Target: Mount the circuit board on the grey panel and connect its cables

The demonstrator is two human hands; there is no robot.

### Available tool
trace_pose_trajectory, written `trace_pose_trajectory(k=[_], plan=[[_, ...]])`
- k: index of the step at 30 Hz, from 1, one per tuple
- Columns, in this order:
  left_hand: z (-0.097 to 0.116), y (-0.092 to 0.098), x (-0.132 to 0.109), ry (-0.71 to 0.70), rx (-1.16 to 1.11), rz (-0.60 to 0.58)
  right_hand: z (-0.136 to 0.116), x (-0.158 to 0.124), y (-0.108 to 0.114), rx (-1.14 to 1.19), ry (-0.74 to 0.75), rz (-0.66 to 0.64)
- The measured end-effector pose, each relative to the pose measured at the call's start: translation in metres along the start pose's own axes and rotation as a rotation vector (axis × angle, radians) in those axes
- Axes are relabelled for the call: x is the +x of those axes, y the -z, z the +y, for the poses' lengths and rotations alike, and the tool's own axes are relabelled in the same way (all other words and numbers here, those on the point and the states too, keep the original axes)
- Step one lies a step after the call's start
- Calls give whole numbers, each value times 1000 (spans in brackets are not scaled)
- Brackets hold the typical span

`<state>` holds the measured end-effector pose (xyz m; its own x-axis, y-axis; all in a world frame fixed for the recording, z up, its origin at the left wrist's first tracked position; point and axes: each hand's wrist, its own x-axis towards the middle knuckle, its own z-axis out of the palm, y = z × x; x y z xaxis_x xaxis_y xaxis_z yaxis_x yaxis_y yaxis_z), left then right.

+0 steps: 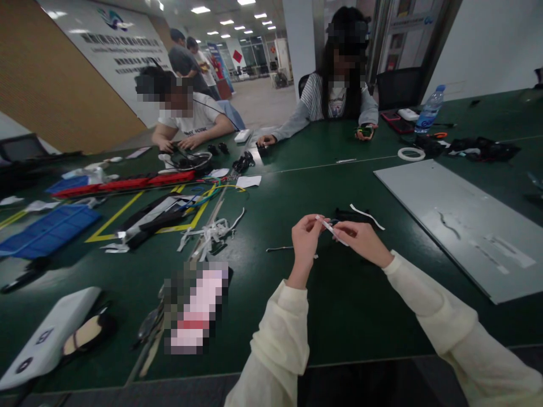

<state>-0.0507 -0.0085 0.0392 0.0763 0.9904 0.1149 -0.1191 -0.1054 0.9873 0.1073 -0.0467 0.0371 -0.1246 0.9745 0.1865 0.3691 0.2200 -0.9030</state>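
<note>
My left hand [306, 240] and my right hand [360, 240] meet above the green table [339, 305], both in cream sleeves. Together they pinch a thin white strip [331, 229]: the left fingers grip its upper end, the right fingers its lower end. Just beyond my hands a second white strip [367, 216] lies on the table next to a small black part [345, 215]. A slim metal tool [280, 249] rests on the table left of my left hand.
A grey metal panel [462, 226] lies to the right. Cables, white strips [212, 232], blue trays [46, 229] and a red bar [127, 183] crowd the left. Two people sit across the table at work. A tape roll [410, 154] and water bottle [429, 110] stand far right.
</note>
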Motion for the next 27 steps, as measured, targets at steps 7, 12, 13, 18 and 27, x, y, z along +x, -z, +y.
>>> trace_pose_trajectory(k=[7,12,13,18,27], plan=[[-11,2,-1,-139,194,-14,-13,-4,2,442,-157,-3],[-22,3,3,-160,272,-18,-32,-11,-21,463,-201,-256],[-22,2,3,-149,259,-34,-31,-12,-27,409,-212,-271],[-18,-5,-1,35,89,-173,-23,-13,-41,130,-233,-215],[-11,-7,-4,214,36,-244,-13,-23,48,-249,-218,150]])
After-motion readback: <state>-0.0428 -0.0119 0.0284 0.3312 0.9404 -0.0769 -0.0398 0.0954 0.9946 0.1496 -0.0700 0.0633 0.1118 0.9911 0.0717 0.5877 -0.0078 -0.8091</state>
